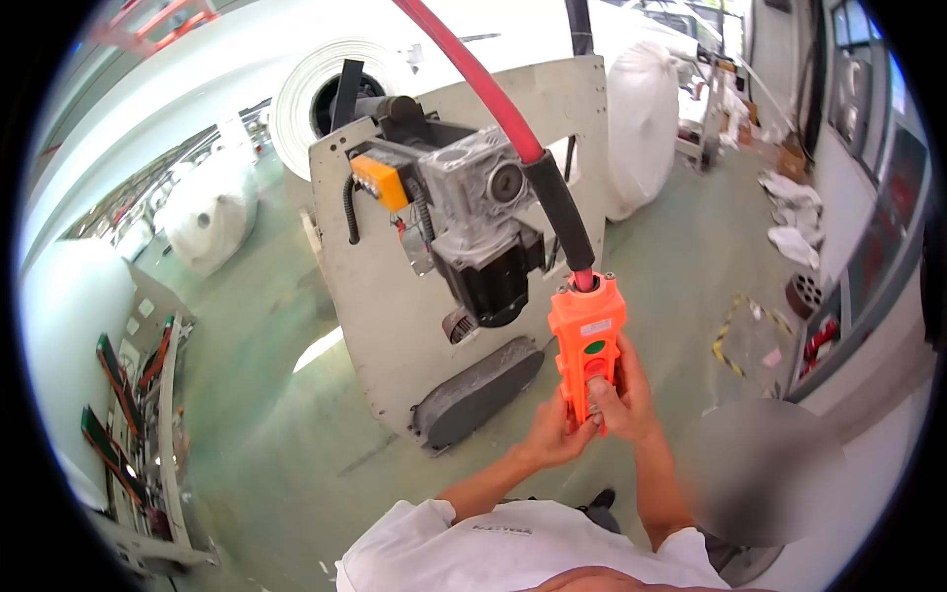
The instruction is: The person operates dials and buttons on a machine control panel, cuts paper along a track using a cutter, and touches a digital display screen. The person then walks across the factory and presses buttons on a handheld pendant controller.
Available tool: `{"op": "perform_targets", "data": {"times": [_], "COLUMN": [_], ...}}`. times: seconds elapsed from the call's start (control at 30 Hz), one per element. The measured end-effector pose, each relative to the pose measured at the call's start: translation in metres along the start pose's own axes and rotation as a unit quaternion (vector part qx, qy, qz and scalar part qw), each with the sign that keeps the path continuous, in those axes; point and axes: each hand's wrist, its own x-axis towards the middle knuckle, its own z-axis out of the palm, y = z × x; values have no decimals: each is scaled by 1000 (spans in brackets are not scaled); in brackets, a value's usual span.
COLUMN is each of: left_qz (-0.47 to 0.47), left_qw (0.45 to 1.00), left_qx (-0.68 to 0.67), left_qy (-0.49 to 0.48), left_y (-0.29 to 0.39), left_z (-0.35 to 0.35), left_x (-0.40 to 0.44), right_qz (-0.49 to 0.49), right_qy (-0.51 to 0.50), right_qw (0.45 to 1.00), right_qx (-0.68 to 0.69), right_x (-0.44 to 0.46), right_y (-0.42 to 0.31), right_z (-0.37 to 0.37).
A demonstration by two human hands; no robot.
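Note:
An orange crane pendant control point(584, 326) hangs upright from a thick red cable point(493, 94) with a black sleeve point(559, 212). It has a green button and a red button below it. My left hand point(560, 432) is wrapped around the lower left side of the pendant. Gripping the right side is my right hand point(627, 400), its thumb on the lower buttons just under the red one. The undersides of both hands' fingers are partly hidden behind the casing.
Just ahead stands a grey machine panel point(370, 326) with a motor and gearbox point(483, 227). Behind it is a large white roll point(296, 109); wrapped rolls point(641, 128) stand around. Yellow-black tape point(728, 340) marks the green floor at right. A blurred patch hides the lower right.

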Motion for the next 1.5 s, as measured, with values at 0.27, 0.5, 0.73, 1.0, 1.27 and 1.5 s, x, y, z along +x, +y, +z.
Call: {"op": "perform_targets", "data": {"times": [0.27, 0.5, 0.73, 1.0, 1.27, 1.5], "left_qz": [-72, -103, -36, -48, -150, -157], "left_qw": [995, 993, 994, 995, 977, 972], "left_qx": [52, 28, 53, 31, 103, 68], "left_qy": [43, 58, 90, 79, 113, 163], "left_y": [-26, -50, -122, -174, -189, -181], "left_z": [110, 169, 212, 264, 313, 398], "left_x": [106, 186, 287, 396, 463, 518], "right_qz": [-10, 4, -38, -44, -11, -18], "right_qy": [-44, -104, -108, -103, -137, -182], "right_qw": [998, 992, 992, 992, 983, 976], "right_qx": [35, 74, 43, 55, 126, 119], "right_x": [78, 135, 217, 303, 351, 382], "right_y": [8, 43, 92, 121, 161, 170], "right_z": [-141, -235, -313, -404, -477, -568]}}
